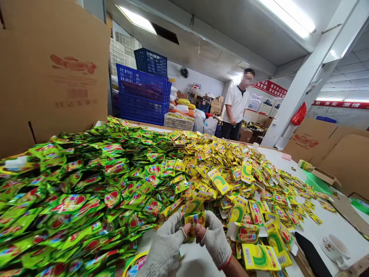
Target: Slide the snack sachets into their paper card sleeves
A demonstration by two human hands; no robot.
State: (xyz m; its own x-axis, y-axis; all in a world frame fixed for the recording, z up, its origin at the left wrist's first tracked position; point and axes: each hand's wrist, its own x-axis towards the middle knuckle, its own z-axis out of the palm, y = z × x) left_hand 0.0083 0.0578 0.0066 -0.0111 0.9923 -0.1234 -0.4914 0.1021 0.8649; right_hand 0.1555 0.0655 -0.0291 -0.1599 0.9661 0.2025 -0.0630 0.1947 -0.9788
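big brown cardboard box [52, 69] stands up at far left, w/ a stack of blue plastic crates [142, 92] behind it. the white table [325, 223] is mostly buried: a deep heap of glossy green foil sachets [72, 192] on the left half, a flatter spread of yellow foil sachets [230, 169] over the middle & right, the two meeting along a rough line. a person in a white t-shirt [236, 107] stands well back, apart from the table. near the right edge sit a flat black object [313, 254] & a small white cup [334, 246].

at the near edge the left hand [167, 246] & right hand [216, 240], both in grey knit gloves w/ bare fingertips, meet just in front of the yellow spread. thumb & forefinger of each pinch one small yellow-green foil sachet [194, 220] between them, other fingers curled in.

progress, as i read it: early. one sachet in hand, both heaps huge, no finished batch i can make out.
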